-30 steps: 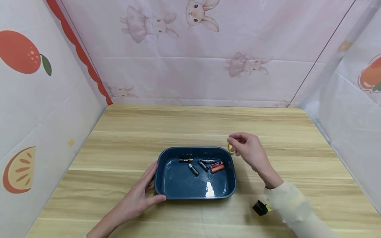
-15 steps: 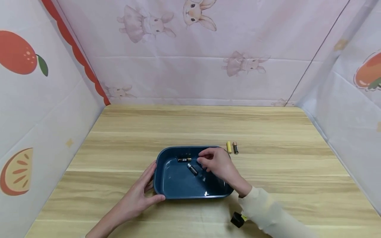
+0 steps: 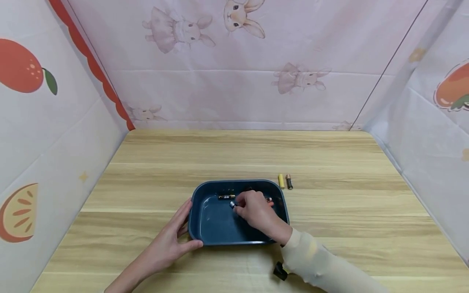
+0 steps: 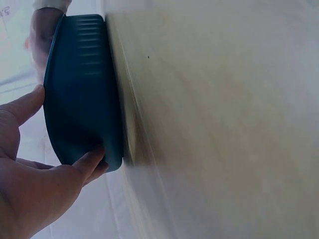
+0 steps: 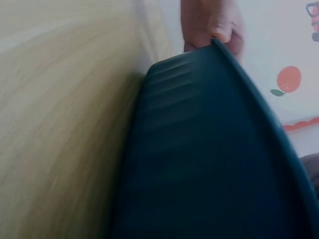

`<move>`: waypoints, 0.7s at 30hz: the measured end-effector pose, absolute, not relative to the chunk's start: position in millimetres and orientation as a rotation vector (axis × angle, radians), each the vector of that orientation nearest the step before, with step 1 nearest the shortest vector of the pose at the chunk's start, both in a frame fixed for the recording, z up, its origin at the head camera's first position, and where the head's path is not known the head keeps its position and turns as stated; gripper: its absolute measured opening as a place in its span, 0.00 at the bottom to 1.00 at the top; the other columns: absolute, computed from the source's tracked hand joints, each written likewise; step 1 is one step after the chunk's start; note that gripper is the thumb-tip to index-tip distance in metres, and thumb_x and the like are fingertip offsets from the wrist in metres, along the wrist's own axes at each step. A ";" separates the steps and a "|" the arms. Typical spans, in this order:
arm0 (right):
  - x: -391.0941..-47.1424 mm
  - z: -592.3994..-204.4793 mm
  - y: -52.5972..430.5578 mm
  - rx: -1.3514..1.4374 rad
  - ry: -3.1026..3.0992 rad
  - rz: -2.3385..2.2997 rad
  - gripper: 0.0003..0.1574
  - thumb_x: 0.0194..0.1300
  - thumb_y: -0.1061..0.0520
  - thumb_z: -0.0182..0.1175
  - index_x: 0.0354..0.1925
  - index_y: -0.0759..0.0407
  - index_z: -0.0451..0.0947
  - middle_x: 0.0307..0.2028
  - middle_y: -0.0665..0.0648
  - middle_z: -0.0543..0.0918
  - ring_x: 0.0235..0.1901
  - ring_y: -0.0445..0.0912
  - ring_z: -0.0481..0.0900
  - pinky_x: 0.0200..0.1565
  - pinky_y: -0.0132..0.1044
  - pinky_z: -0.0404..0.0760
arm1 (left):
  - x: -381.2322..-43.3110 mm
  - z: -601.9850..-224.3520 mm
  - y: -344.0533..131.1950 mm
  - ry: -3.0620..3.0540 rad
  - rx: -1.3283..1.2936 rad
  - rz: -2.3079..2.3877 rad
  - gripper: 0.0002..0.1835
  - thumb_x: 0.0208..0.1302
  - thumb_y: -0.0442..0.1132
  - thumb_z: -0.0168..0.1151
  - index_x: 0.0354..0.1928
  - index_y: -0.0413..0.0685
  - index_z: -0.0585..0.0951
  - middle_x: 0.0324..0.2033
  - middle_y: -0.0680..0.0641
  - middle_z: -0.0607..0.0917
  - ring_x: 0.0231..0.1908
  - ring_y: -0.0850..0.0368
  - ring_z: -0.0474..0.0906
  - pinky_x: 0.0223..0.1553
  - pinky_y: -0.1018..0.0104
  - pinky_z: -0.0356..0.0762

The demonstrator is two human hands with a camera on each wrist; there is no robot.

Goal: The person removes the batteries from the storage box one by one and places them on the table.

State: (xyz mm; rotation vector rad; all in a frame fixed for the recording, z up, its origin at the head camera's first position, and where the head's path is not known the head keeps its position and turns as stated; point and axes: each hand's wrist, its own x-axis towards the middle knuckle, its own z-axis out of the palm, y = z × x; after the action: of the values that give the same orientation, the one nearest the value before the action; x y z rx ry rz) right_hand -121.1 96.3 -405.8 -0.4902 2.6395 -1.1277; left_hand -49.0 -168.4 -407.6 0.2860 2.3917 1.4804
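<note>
A dark blue rectangular tray (image 3: pixel 216 232) stands on the wooden table. My left hand (image 3: pixel 166 246) holds its near left corner, the thumb on the front rim and the fingers along the left wall. My right hand (image 3: pixel 256 211) reaches inside the tray, thumb and forefinger curled at a dark battery (image 3: pixel 232 204) whose silver end shows; the rest of that battery is hidden. Just behind lies a black battery with a copper end (image 3: pixel 226 197). Past the knuckles shows a bit of a red-orange battery (image 3: pixel 270 202). Both wrist views show only the tray's outer wall (image 4: pixel 82 99).
A yellow battery (image 3: pixel 281 181) and a black and copper battery (image 3: pixel 289 182) lie side by side on the table (image 3: pixel 205 154) behind the tray's right corner. Below my right sleeve (image 3: pixel 311 256) hangs a small black block (image 3: pixel 280 270). Printed cloth walls surround the table.
My right hand has come from the table behind the tray's right corner into the tray, leaving the black and copper battery beside the yellow one, and moved left. The left hand stays in place.
</note>
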 end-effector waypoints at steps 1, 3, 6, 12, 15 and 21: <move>-120.9 -406.7 96.0 -0.498 2.633 -1.114 0.03 0.69 0.64 0.67 0.37 0.63 0.86 0.22 0.49 0.79 0.20 0.41 0.74 0.22 0.29 0.72 | -49.1 -407.4 -168.2 2.389 0.294 1.484 0.58 0.62 0.37 0.77 0.82 0.40 0.46 0.82 0.38 0.44 0.77 0.38 0.52 0.69 0.56 0.67; -120.6 -408.3 95.6 -0.514 2.628 -1.096 0.06 0.69 0.64 0.67 0.33 0.61 0.85 0.20 0.49 0.77 0.19 0.41 0.73 0.21 0.28 0.70 | -49.1 -407.5 -167.7 2.383 0.312 1.493 0.57 0.62 0.37 0.76 0.82 0.38 0.46 0.82 0.37 0.43 0.77 0.37 0.51 0.69 0.56 0.67; -121.3 -410.7 94.5 -0.550 2.637 -1.067 0.10 0.69 0.65 0.67 0.28 0.60 0.84 0.18 0.49 0.74 0.18 0.41 0.72 0.21 0.29 0.68 | -49.3 -407.5 -166.2 2.375 0.294 1.494 0.57 0.62 0.37 0.76 0.82 0.39 0.46 0.82 0.38 0.44 0.77 0.38 0.52 0.69 0.56 0.67; -122.7 -414.1 91.7 -0.562 2.639 -1.010 0.04 0.69 0.65 0.67 0.36 0.62 0.88 0.22 0.50 0.78 0.21 0.40 0.75 0.22 0.29 0.75 | -51.0 -406.9 -163.3 2.381 0.231 1.458 0.58 0.62 0.38 0.77 0.83 0.42 0.46 0.82 0.41 0.43 0.78 0.40 0.52 0.69 0.57 0.68; -122.6 -415.5 90.6 -0.576 2.638 -0.975 0.04 0.70 0.66 0.66 0.39 0.64 0.88 0.27 0.51 0.80 0.22 0.40 0.76 0.22 0.29 0.78 | -51.2 -406.3 -163.0 2.385 0.214 1.453 0.58 0.61 0.38 0.77 0.83 0.42 0.46 0.82 0.40 0.44 0.78 0.39 0.51 0.69 0.56 0.68; -121.2 -414.4 91.7 -0.628 2.649 -0.943 0.06 0.67 0.69 0.65 0.34 0.64 0.87 0.25 0.51 0.78 0.21 0.40 0.74 0.20 0.28 0.74 | -49.3 -404.8 -162.4 2.395 0.236 1.464 0.58 0.61 0.38 0.77 0.82 0.39 0.47 0.81 0.34 0.47 0.76 0.36 0.56 0.68 0.56 0.70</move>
State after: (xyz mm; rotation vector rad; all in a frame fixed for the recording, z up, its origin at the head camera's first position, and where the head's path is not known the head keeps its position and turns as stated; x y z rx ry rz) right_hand -121.2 91.7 -414.4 -0.6275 2.6491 -0.9430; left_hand -49.3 -162.4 -404.8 0.2365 2.3950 1.4641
